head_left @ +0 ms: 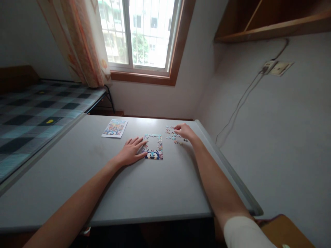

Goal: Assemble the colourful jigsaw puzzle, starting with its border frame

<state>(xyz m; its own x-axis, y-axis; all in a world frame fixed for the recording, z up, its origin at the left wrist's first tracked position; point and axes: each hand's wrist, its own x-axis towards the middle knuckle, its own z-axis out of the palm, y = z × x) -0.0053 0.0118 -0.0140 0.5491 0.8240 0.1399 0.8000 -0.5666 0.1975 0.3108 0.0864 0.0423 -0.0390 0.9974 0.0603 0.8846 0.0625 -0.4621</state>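
A partly assembled jigsaw puzzle lies flat on the grey table, its border joined around a bare middle and a blue-and-white character along the near edge. My left hand rests with fingers spread, its fingertips on the puzzle's left edge. Loose puzzle pieces are scattered to the right of the puzzle. Over them is my right hand, fingers bent and drawn together at the far pieces; whatever is between the fingertips is too small to make out. A printed picture card lies at the back left.
Beyond the table's left edge stands a bed with a checked cover. A window with a curtain is behind the table. Along the right wall hang a cable and a wooden shelf. A stool is at the lower right.
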